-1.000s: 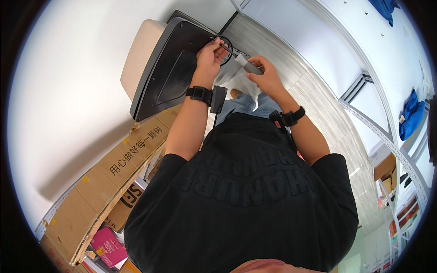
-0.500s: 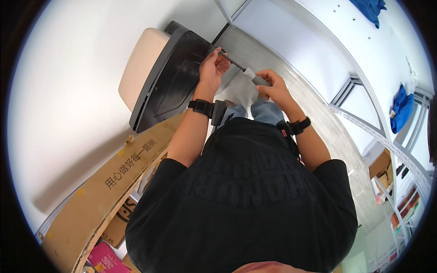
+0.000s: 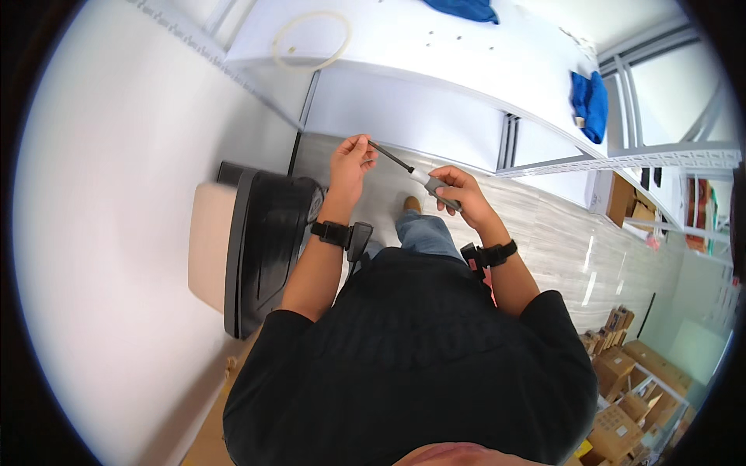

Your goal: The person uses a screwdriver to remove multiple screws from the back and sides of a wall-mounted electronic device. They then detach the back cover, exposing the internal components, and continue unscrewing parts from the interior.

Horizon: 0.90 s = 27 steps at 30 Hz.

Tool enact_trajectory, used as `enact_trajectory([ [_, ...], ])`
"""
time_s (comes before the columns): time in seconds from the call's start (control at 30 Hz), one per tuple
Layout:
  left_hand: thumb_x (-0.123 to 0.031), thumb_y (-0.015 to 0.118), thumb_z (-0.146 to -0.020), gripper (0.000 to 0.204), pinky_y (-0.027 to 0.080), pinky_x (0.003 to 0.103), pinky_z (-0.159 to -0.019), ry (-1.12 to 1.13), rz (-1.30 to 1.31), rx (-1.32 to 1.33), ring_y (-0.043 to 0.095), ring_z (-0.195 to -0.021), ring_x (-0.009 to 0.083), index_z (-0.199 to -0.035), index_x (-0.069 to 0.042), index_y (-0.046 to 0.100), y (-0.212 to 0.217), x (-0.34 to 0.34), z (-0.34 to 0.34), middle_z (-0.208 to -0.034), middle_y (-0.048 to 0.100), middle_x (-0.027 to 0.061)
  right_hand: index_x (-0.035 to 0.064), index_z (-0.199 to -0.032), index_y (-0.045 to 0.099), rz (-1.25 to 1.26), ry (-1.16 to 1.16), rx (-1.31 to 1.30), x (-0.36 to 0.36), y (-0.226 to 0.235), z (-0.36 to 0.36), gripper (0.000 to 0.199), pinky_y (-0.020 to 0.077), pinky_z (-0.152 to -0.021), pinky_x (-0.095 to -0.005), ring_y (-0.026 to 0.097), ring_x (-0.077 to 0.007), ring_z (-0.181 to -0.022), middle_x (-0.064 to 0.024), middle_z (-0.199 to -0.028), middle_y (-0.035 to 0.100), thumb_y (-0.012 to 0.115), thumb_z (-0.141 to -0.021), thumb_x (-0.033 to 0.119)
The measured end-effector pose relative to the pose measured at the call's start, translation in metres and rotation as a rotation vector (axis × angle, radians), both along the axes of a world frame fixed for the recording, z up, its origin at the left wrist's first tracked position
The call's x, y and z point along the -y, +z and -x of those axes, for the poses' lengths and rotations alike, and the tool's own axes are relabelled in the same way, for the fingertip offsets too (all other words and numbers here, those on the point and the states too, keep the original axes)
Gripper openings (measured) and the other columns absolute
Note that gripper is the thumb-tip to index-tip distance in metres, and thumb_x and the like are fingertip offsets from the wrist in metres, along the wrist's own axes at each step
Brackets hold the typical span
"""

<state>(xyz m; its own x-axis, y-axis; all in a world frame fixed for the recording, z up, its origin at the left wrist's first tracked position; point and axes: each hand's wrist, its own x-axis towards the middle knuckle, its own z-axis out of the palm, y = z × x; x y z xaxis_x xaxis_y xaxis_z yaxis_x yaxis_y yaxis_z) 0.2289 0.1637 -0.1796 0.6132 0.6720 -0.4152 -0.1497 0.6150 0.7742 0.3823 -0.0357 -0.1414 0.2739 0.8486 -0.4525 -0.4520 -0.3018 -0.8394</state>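
Both hands are now lifted clear of the black device [image 3: 268, 248] and are working out in front of the torso, over the floor, where half a second ago the left one was at the device's upper edge. Left hand [image 3: 350, 161] is pinching the tip of a screwdriver [image 3: 412, 172], its fingers together on the thin dark shaft; whether a small part is also being pinched there cannot be told. Right hand [image 3: 458, 190] is wrapping closed round the grey handle, to the right of the device and well apart from it. Screwdriver is lying slantwise between the two hands — tip up-left, handle down-right. Black wristbands are showing on both forearms.

Device itself is standing on edge against a beige panel [image 3: 208, 256], beside the white wall. Beyond it, a white shelf unit [image 3: 435, 54] is carrying a coiled pale tube [image 3: 311, 39] and blue cloths [image 3: 590, 97]; cardboard boxes [image 3: 622, 388] are stacked far to its right.

Risk, as judged: anything small at the tip is being held by fingertip pressure alone, over open floor — a slip of the grip would likely be dropping it out of reach.
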Motion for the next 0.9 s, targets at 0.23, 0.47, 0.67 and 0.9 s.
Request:
enact_trajectory([
  [0.23, -0.018, 0.06, -0.091, 0.015, 0.046, 0.024, -0.067, -0.092, -0.251, 0.028, 0.056, -0.073, 0.0103, -0.097, -0.004, 0.062, 0.021, 0.0, -0.143, -0.084, 0.061, 0.0008, 0.0021, -0.108, 0.056, -0.107, -0.237, 0.028, 0.052, 0.009, -0.091, 0.029, 0.0377, -0.04, -0.0193, 0.058, -0.0129, -0.057, -0.0099, -0.085, 0.062, 0.056, -0.079, 0.006],
  [0.47, -0.011, 0.065, -0.084, 0.012, 0.044, 0.024, -0.059, -0.102, -0.832, -0.298, 0.055, -0.064, 0.0127, -0.089, -0.002, 0.069, 0.027, 0.026, -0.284, -0.078, 0.065, 0.0031, 0.0044, -0.108, 0.056, -0.161, -0.417, -0.022, 0.078, -0.007, -0.196, 0.027, 0.0395, -0.042, -0.0201, 0.059, -0.0125, -0.058, -0.0098, -0.085, 0.062, 0.054, -0.081, 0.008],
  [0.67, -0.013, 0.068, -0.08, 0.011, 0.046, 0.028, -0.067, -0.072, -1.304, -0.465, 0.056, -0.077, 0.017, -0.089, -0.009, 0.073, 0.002, 0.02, -0.329, -0.082, 0.066, 0.0038, 0.0039, -0.109, 0.055, -0.168, -0.415, -0.025, 0.07, -0.014, -0.244, 0.028, 0.0385, -0.043, -0.0199, 0.057, -0.0122, -0.06, -0.0091, -0.087, 0.061, 0.055, -0.082, 0.007],
  [0.9, -0.016, 0.069, -0.079, 0.008, 0.046, 0.032, -0.067, -0.055, -1.366, -0.616, 0.055, -0.08, 0.0201, -0.085, -0.014, 0.074, 0.004, 0.021, -0.347, -0.078, 0.062, -0.001, 0.0042, -0.111, 0.054, -0.149, -0.413, -0.112, 0.065, -0.028, -0.254, 0.029, 0.0389, -0.044, -0.0207, 0.057, -0.0132, -0.061, -0.0095, -0.088, 0.06, 0.055, -0.083, 0.008],
])
